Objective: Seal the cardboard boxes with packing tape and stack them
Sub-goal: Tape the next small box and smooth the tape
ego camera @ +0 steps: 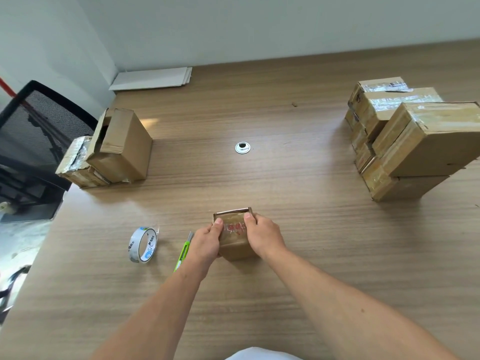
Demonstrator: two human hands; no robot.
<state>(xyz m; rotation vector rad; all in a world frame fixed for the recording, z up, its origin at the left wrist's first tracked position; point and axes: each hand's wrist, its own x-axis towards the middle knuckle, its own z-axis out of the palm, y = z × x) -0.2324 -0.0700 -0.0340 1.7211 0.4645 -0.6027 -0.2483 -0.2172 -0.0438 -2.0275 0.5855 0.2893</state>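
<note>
A small cardboard box [235, 239] with red print on its taped top stands on the wooden table in front of me. My left hand [205, 242] grips its left side with the thumb on top. My right hand [263, 236] grips its right side, thumb also on top. A roll of clear packing tape [143, 244] stands on edge to the left. A green utility knife [184, 252] lies between the roll and my left hand. A stack of taped boxes [405, 141] rises at the right. At the left sit an open-flapped box [122, 146] and a lower box [78, 165].
A round metal cable grommet [242, 148] is set in the table's middle. White sheets [153, 78] lie at the back by the wall. A black mesh chair [39, 131] stands off the table's left edge.
</note>
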